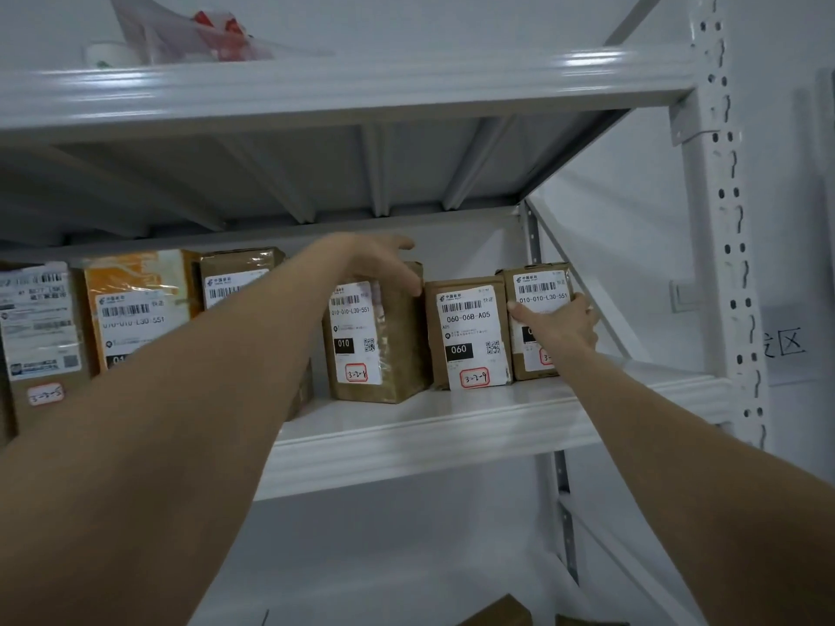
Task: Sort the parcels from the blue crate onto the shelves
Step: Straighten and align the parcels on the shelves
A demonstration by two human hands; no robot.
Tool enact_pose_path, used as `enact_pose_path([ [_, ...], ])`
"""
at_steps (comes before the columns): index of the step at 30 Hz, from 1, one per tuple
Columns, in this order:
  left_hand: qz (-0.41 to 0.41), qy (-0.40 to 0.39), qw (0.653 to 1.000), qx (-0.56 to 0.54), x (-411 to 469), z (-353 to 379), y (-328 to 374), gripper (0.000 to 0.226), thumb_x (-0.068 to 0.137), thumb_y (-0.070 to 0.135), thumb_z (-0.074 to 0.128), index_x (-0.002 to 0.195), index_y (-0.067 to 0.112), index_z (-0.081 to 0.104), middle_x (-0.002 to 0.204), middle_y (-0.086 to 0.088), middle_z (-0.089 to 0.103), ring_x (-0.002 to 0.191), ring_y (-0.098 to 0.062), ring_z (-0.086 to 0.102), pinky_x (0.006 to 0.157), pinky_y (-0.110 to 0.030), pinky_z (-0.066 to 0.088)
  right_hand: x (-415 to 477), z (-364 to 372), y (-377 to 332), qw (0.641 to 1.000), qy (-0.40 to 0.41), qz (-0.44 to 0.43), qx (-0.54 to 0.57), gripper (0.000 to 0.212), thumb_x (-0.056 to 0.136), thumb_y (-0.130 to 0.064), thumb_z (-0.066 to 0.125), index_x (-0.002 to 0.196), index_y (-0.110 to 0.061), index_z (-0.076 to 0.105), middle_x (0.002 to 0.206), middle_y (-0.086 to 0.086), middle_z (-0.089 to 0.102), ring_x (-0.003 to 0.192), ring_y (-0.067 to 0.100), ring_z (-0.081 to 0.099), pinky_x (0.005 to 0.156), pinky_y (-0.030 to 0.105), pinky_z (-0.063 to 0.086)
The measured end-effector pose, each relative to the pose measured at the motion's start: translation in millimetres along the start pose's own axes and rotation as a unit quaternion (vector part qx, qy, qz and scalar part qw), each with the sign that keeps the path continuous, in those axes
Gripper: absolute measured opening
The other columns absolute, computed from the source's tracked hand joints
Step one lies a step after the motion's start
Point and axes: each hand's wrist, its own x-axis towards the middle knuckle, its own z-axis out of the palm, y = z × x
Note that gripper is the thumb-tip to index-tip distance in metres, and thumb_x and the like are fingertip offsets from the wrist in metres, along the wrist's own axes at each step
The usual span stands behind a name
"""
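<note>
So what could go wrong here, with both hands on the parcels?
The left hand grips the turned brown cardboard parcel labelled 010 near the front edge of the white metal shelf; it might topple off. The right hand, holding the rightmost brown cardboard parcel, could knock over the brown 060-labelled parcel beside it.

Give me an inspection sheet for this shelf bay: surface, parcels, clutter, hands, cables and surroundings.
Surface: white metal shelf, with parcels standing in a row along it.
Job's things: 010 parcel, 060 parcel and rightmost parcel stand upright at the right end; more parcels stand to the left; the blue crate is not in view.
Clutter: plastic bag and a white round item on the upper shelf.
Hands: left hand grips the top of the 010 parcel; right hand grips the rightmost parcel, thumb on its label.
Cables: nothing seen.
Surroundings: perforated upright; white wall with handwriting.
</note>
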Motion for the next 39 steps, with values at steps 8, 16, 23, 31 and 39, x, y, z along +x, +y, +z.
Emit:
enact_pose_path([
  [8, -0.002, 0.013, 0.986, 0.167, -10, -4, -4, 0.096, 0.077, 0.019, 0.075, 0.151, 0.022, 0.013, 0.156, -0.004, 0.024, 0.139, -0.029, 0.03, 0.112, -0.047, 0.031, -5, 5, 0, 1.0, 0.001, -0.001, -0.006, 0.108, 0.069, -0.056, 0.077, 0.148, -0.012, 0.018, 0.145, 0.017, 0.031, 0.129, 0.039, 0.038, 0.105, 0.055, 0.035],
  [16, 0.019, 0.239, 0.947, 0.214, -5, 34, -8, 0.06, 0.083, 0.044, 0.066, 0.133, 0.019, 0.046, 0.129, -0.008, 0.054, 0.12, -0.027, 0.048, 0.097, -0.043, 0.04, -8, 7, 0, 1.0, -0.002, -0.017, -0.009, 0.107, 0.069, -0.055, 0.078, 0.148, -0.011, 0.02, 0.147, 0.015, 0.03, 0.131, 0.038, 0.037, 0.105, 0.056, 0.035],
  [23, -0.005, 0.237, 0.943, 0.233, -3, 44, -12, 0.067, 0.082, 0.05, 0.063, 0.139, 0.024, 0.038, 0.134, -0.009, 0.05, 0.125, -0.029, 0.044, 0.105, -0.048, 0.031, -10, 11, -1, 1.0, -0.01, -0.026, 0.006, 0.106, 0.068, -0.052, 0.08, 0.147, -0.015, 0.02, 0.144, 0.012, 0.033, 0.126, 0.038, 0.042, 0.1, 0.054, 0.041],
  [31, -0.014, 0.235, 0.949, 0.209, -9, 38, -28, 0.069, 0.081, 0.044, 0.067, 0.14, 0.024, 0.036, 0.133, -0.006, 0.051, 0.125, -0.029, 0.045, 0.106, -0.049, 0.031, -22, 21, -4, 0.998, -0.043, -0.048, 0.015, 0.108, 0.063, -0.049, 0.084, 0.145, -0.014, 0.023, 0.142, 0.011, 0.035, 0.124, 0.034, 0.047, 0.096, 0.047, 0.046],
  [39, -0.018, 0.211, 0.951, 0.224, -19, 34, -35, 0.077, 0.079, 0.041, 0.069, 0.144, 0.024, 0.03, 0.139, -0.007, 0.046, 0.13, -0.029, 0.041, 0.108, -0.051, 0.026, -25, 28, -7, 0.997, -0.054, -0.048, -0.005, 0.105, 0.064, -0.044, 0.085, 0.144, -0.014, 0.023, 0.14, 0.012, 0.037, 0.125, 0.033, 0.045, 0.1, 0.05, 0.044],
])
